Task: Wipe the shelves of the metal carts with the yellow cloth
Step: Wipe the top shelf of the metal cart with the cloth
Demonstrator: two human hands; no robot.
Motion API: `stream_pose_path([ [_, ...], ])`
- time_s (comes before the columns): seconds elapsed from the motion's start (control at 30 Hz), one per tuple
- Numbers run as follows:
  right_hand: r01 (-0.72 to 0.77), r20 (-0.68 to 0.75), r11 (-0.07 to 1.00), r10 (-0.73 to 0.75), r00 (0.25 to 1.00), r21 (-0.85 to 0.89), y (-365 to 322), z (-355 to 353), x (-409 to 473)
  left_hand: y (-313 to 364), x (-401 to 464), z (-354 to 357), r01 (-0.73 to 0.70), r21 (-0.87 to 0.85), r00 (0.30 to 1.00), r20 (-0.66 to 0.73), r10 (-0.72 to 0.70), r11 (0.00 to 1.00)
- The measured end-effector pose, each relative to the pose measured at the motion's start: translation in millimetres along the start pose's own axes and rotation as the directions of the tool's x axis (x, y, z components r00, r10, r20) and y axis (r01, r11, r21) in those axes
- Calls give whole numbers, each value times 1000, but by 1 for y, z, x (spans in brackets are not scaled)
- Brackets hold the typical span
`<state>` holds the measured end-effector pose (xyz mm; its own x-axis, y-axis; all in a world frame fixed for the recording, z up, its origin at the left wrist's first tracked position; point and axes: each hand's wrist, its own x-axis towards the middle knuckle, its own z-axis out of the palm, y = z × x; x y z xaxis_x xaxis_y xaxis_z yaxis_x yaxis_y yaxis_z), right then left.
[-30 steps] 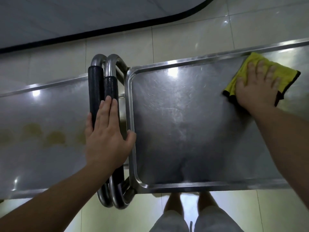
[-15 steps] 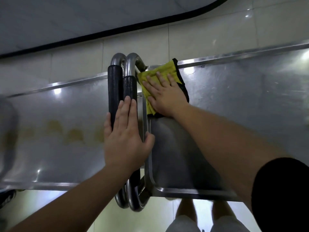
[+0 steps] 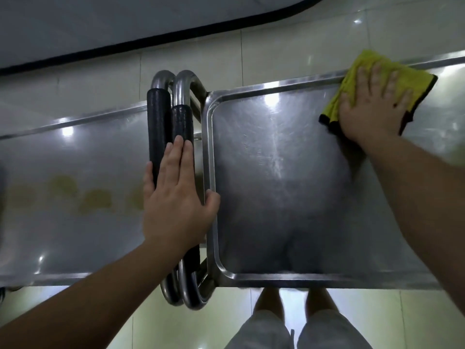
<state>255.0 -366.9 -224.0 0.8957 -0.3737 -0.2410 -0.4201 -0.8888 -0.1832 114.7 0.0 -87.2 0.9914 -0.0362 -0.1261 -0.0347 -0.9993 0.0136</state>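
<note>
Right hand: fingers flat, pressing yellow cloth on right cart shelf.
Left hand: fingers straight, resting on black handles.

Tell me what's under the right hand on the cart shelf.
The right hand presses flat on the folded yellow cloth, which lies on the right cart's shelf at its far rim. The shelf surface beneath the cloth is covered, so its state cannot be seen.
</note>
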Motion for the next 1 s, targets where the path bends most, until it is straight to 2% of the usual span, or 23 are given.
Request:
stream_pose_path([
  [0.07, 70, -2, 998, -70, 998, 3, -19, 7, -20, 0, 0, -1, 2, -3, 1000, -4, -2, 1000],
  [0.13, 219, 22, 975, -218, 976, -33, -44, 22, -56, 0, 0, -1, 5, -1, 1000, -16, -5, 1000],
  [0.23, 444, 84, 894, -439, 895, -56, -86, 49, -136, 0, 0, 0, 9, 1, 1000, -26, -9, 1000],
  [0.33, 589, 116, 808, -583, 804, -24, -112, 72, -221, 1, 0, 1, 12, -13, 999, -43, -13, 1000],
  [0.47, 707, 184, 707, -695, 695, -1, -107, 94, -296, 3, -2, -2, 18, -20, 999, -42, -19, 1000],
  [0.57, 740, 232, 672, -719, 656, -11, -86, 96, -318, 5, -2, -5, 16, -14, 1000, -26, -16, 1000],
  [0.67, 739, 205, 674, -724, 659, 3, -53, 89, -326, 6, -3, -7, 10, -20, 1000, -9, -10, 1000],
  [0.87, 650, 70, 755, -646, 760, -88, 66, 62, -299, 7, -8, -15, -2, -25, 1000, 18, 2, 1000],
  [1.0, 579, 76, 796, -576, 814, -174, 158, 36, -266, 8, -9, -16, -7, -31, 1000, 22, 7, 1000],
])
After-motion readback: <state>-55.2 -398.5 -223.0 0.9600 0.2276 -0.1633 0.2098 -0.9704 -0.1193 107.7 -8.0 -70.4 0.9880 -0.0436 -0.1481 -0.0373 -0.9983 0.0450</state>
